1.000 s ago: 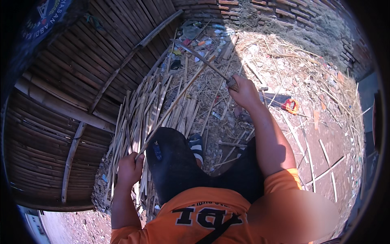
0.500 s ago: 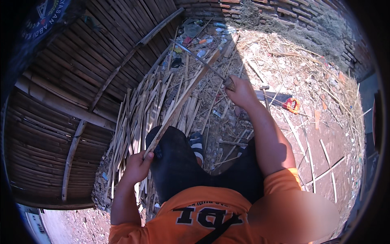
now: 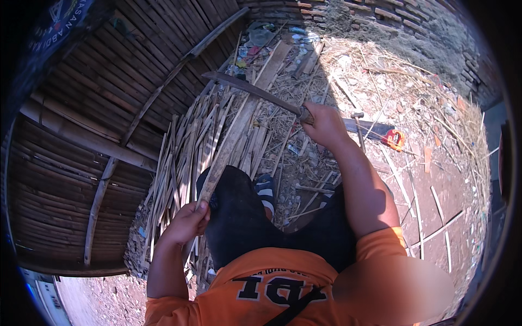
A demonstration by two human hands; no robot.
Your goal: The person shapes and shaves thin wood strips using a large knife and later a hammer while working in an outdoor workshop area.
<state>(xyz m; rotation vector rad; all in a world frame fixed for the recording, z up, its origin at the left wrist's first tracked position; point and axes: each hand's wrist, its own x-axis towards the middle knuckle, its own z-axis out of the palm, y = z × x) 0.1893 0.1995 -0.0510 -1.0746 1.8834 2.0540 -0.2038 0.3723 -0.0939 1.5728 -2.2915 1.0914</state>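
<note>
My left hand (image 3: pixel 190 221) is closed on the near end of a long wooden board (image 3: pixel 231 138), which slants away from me past my left knee. In my right hand (image 3: pixel 324 126) I grip the handle of a machete (image 3: pixel 258 92). Its long dark blade points left and crosses above the board's far half; whether it touches the wood I cannot tell. The blade's broad side shows.
Many thin wooden strips (image 3: pixel 179 163) lie piled beside my left leg. On the right are a handsaw (image 3: pixel 394 139) with an orange handle and a hammer (image 3: pixel 358 127). A slatted bamboo wall (image 3: pixel 70 141) stands left, a brick wall (image 3: pixel 402 24) at the back. Litter and shavings cover the ground.
The machete has swung left and turned so that more of its flat shows. The board has rolled to show a wider face. Both hands keep their hold.
</note>
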